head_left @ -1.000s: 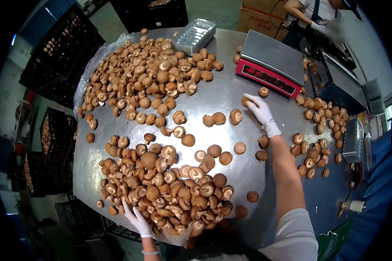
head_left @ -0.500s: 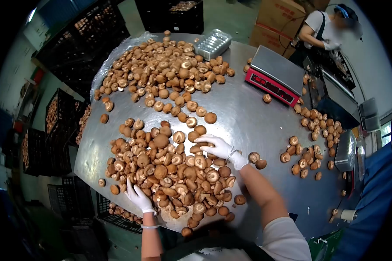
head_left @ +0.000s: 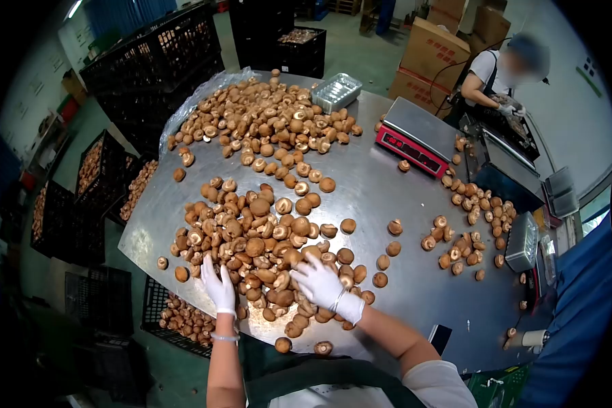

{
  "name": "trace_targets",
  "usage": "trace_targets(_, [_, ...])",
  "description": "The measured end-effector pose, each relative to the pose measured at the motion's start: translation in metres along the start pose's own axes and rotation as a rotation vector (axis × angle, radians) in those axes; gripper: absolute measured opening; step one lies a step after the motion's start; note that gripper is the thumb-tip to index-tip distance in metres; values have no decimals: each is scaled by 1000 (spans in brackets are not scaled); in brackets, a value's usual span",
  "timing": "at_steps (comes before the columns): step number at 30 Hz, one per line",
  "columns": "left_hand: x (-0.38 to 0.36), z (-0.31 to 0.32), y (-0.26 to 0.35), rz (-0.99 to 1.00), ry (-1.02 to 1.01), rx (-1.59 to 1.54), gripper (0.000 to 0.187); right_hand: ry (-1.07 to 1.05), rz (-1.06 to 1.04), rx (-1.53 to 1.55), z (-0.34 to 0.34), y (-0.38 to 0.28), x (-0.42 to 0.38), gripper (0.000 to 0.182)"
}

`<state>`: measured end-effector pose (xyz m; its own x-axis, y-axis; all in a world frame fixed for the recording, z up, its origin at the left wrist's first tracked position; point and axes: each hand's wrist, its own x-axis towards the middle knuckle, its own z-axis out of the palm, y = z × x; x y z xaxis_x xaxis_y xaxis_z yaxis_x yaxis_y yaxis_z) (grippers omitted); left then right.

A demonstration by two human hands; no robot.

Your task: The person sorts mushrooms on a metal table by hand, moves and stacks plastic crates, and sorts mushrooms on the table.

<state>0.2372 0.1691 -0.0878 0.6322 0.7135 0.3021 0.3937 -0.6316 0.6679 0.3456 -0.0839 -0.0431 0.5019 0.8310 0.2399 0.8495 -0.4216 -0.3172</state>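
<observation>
Brown shiitake mushrooms lie in a near pile (head_left: 255,238) on a steel table (head_left: 381,183). My left hand (head_left: 219,287), in a white glove, rests flat with fingers spread on the pile's left near edge. My right hand (head_left: 321,284), also gloved, lies over mushrooms at the pile's right near edge, fingers spread. Neither hand visibly grips anything. A larger heap of mushrooms (head_left: 262,122) covers the table's far side on clear plastic.
A red scale (head_left: 418,132) stands at the far right, with a foil tray (head_left: 336,92) behind the heap. More mushrooms (head_left: 476,211) lie at the right. Black crates (head_left: 149,61) ring the table's left; one below holds mushrooms (head_left: 180,319). Another person (head_left: 496,81) works beyond the scale.
My right hand came back from near the scale, swept scattered mushrooms toward me, and now rests on the near pile's right edge. The left hand stayed at the pile's near left.
</observation>
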Motion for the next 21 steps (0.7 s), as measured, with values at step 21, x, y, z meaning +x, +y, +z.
trace_targets(21, [-144,-30,22,594,-524,58,54,280,461,248,-33,98,-3,37])
